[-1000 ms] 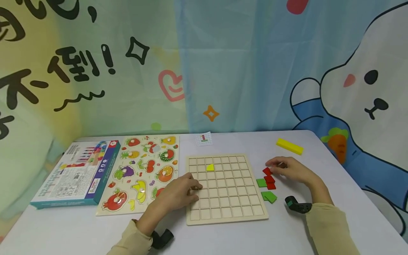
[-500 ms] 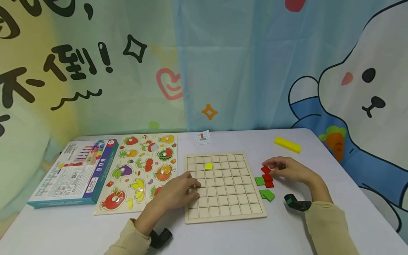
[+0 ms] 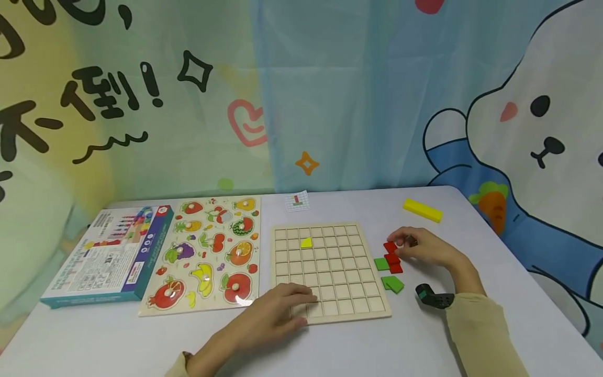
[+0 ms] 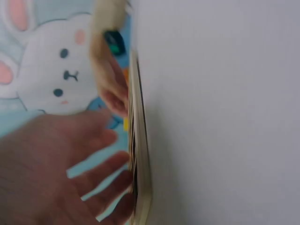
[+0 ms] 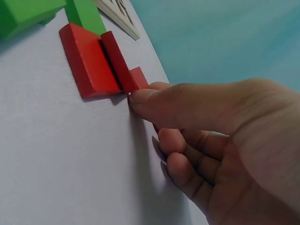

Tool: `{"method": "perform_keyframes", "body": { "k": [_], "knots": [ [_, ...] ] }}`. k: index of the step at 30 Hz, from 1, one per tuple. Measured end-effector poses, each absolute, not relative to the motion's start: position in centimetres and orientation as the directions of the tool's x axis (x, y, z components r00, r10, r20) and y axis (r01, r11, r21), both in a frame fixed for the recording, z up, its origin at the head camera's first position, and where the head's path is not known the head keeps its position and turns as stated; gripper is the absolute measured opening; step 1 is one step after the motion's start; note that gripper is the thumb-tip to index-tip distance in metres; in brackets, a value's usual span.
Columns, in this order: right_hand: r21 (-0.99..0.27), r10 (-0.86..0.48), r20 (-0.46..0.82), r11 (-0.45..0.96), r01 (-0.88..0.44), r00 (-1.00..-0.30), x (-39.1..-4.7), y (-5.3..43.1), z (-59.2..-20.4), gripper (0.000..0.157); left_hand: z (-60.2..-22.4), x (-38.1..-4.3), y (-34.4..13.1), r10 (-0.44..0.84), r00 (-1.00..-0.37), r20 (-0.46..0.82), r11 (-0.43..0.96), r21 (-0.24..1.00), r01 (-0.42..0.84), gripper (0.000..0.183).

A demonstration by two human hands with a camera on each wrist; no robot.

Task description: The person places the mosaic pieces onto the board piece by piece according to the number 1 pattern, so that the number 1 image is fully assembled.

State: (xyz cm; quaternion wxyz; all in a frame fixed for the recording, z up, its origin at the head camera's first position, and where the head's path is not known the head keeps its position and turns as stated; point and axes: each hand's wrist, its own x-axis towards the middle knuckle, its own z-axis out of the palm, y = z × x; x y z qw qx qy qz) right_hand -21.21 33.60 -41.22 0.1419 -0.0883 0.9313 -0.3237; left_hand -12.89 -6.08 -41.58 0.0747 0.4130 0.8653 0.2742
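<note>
A square wooden grid board (image 3: 350, 272) lies on the table with one yellow tile (image 3: 306, 243) in its upper left part. My left hand (image 3: 275, 317) is over the board's near left corner, fingers extended and spread; the left wrist view has the fingers (image 4: 110, 168) beside the board's edge (image 4: 140, 140). To the right of the board my right hand (image 3: 431, 251) pinches a red tile (image 5: 138, 78) between thumb and forefinger. Other red tiles (image 5: 86, 61) sit against it. Green tiles (image 3: 392, 284) lie close by, between those and the board.
Behind the right hand lies a yellow bar (image 3: 422, 210). A small printed grid card (image 3: 298, 201) is beyond the board. On the left are a fruit puzzle board (image 3: 214, 272) and a flat box (image 3: 110, 251). A printed curtain (image 3: 320, 104) hangs behind the table.
My left hand has moved from the board's left edge toward its near left corner, uncovering a fruit on the puzzle board. The right hand stays at the red tiles. The head view has shifted slightly.
</note>
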Motion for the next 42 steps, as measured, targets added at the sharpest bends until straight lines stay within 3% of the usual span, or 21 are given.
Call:
{"method": "perform_keyframes", "body": {
  "k": [6, 15, 26, 42],
  "knots": [
    [-0.638, -0.236, -0.209, 0.768, -0.05, -0.949, -21.5, 33.2, -41.3, 0.029, -42.8, -12.7, -6.8, 0.808, -0.562, 0.176, 0.459, 0.408, 0.789, 0.039],
    [-0.644, -0.198, -0.199, 0.765, -0.024, -0.96, -21.7, 32.9, -41.6, 0.036, -44.1, -13.2, -6.8, 0.8, -0.518, 0.303, 0.389, 0.396, 0.832, 0.036],
    [-0.64, -0.16, -0.141, 0.768, -0.034, -0.977, -21.8, 32.0, -41.5, 0.039, -45.0, -13.2, -6.3, 0.751, -0.569, 0.336, 0.377, 0.49, 0.786, 0.034],
    [-0.659, -0.287, -0.045, 0.729, -0.187, -0.957, -22.2, 27.9, -40.8, 0.031, -45.2, -13.1, -6.0, 0.74, -0.578, 0.344, 0.358, 0.527, 0.771, 0.032]
  ]
}}
